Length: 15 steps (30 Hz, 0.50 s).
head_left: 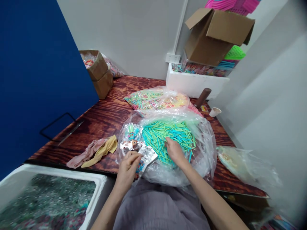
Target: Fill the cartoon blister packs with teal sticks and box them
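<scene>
My left hand point(129, 167) is closed in a pinch at the edge of a silver foil pouch point(149, 154) with printed blue and red parts. Beside it lie more printed pouches point(130, 135), on the left of a big clear plastic bag point(203, 153). A heap of thin green and blue sticks point(163, 132) fills the middle of this open bag. My right hand point(175, 150) reaches into the heap from the front right, its fingers curled together on the sticks. The fingertips are partly hidden.
Behind lies a second clear bag of multicoloured sticks point(151, 99). Pink and yellow cloths point(96, 151) and scissors-like metal point(72, 132) lie left. A foam box point(100, 182) stands front left. At the right are a paper cup point(215, 111), a brown cylinder point(203, 97) and a plastic bag point(240, 161).
</scene>
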Each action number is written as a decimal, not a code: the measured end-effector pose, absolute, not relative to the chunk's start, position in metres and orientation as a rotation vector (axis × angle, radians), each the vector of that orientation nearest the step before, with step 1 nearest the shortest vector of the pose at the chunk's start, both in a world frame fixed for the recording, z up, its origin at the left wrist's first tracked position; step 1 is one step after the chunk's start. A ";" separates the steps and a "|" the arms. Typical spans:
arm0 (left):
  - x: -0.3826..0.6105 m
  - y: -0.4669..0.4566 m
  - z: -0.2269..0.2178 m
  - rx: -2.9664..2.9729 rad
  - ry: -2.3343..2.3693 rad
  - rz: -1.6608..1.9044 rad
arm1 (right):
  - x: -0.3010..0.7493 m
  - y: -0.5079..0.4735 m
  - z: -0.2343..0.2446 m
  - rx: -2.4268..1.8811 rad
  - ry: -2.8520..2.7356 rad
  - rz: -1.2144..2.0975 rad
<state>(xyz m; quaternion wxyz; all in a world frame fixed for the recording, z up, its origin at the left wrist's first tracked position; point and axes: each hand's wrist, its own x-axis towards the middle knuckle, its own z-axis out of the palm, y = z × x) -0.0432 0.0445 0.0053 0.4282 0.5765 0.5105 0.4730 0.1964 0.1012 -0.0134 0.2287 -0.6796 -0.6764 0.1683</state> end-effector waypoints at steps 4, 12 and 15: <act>-0.045 0.045 -0.001 1.342 1.323 1.182 | 0.196 0.106 -0.014 -1.904 -1.899 0.402; -0.030 0.040 0.000 1.007 1.226 1.187 | 0.193 0.103 0.000 -1.616 -1.440 0.683; -0.021 0.038 0.005 0.917 1.183 1.178 | 0.181 0.100 0.018 -1.138 -0.920 1.203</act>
